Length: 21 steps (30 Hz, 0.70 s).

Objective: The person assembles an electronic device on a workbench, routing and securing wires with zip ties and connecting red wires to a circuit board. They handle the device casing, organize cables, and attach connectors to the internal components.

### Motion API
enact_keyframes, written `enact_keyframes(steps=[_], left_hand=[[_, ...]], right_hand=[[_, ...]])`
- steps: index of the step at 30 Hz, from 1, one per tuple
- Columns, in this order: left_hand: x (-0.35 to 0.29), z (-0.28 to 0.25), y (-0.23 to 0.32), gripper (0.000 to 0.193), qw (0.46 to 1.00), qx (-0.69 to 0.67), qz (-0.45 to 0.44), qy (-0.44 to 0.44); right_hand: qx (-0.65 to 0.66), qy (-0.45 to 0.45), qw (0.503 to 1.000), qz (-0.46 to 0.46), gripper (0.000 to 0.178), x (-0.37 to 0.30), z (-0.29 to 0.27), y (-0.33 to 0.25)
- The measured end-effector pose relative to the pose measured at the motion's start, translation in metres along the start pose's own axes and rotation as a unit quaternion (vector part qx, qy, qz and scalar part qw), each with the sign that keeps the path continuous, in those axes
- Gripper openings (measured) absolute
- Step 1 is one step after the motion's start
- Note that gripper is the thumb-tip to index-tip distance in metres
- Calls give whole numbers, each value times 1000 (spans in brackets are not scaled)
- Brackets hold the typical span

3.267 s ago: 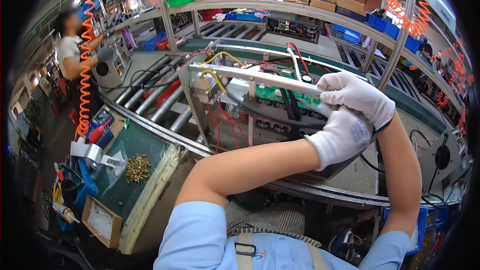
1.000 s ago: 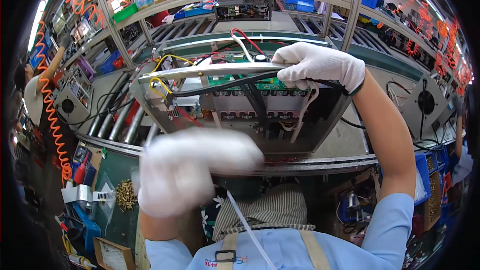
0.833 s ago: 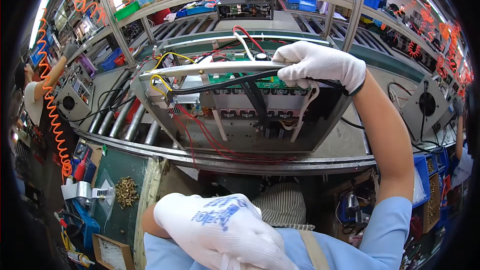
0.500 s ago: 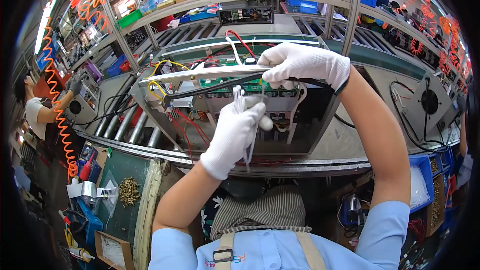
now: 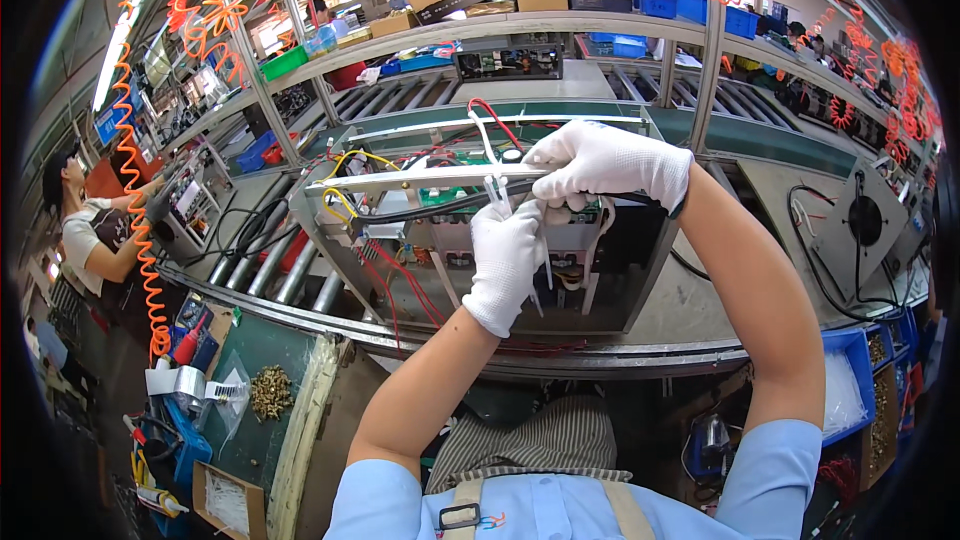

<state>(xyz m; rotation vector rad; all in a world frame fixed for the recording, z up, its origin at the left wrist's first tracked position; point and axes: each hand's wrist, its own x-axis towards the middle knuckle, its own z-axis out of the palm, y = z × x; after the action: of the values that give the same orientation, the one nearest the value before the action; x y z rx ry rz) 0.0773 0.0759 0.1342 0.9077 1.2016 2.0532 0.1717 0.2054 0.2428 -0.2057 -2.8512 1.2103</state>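
Note:
My left hand (image 5: 505, 265), in a white glove, is closed around several thin white cable ties (image 5: 497, 194). Their ends stick out above and below the fingers. My right hand (image 5: 618, 168), gloved too, is closed on a black cable (image 5: 415, 213) at the top bar (image 5: 410, 178) of an open metal cabinet (image 5: 318, 245); its fingertips are partly hidden. The fingers of both hands meet just below that bar. A red wire (image 5: 495, 110) and a white wire (image 5: 480, 134) arch up behind the bar, beside a green circuit board (image 5: 437, 196).
Conveyor rollers (image 5: 268, 265) lie left of the cabinet. A grey panel with a fan (image 5: 862, 215) stands at right. Brass screws (image 5: 271, 392) are piled on the green bench at lower left; a blue bin (image 5: 843, 380) sits at lower right. Another person (image 5: 100, 230) works at far left.
My left hand has moved right and its fingers now meet those of my right hand at the cable. The right hand has turned slightly over the bar. The whole view has shifted a little.

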Motion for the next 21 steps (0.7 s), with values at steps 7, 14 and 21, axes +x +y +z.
enact_keyframes(steps=[7, 14, 21], left_hand=[[-8, -15, -20, 13, 687, 668, 285, -1], [-3, 2, -25, 13, 932, 305, 149, 129], [10, 9, -42, 21, 964, 121, 189, 140]], right_hand=[[-104, -20, 993, -57, 21, 1, -3, -13], [153, 10, 988, 9, 47, -8, 11, -35], [131, 19, 991, 26, 29, -4, 8, -27]])
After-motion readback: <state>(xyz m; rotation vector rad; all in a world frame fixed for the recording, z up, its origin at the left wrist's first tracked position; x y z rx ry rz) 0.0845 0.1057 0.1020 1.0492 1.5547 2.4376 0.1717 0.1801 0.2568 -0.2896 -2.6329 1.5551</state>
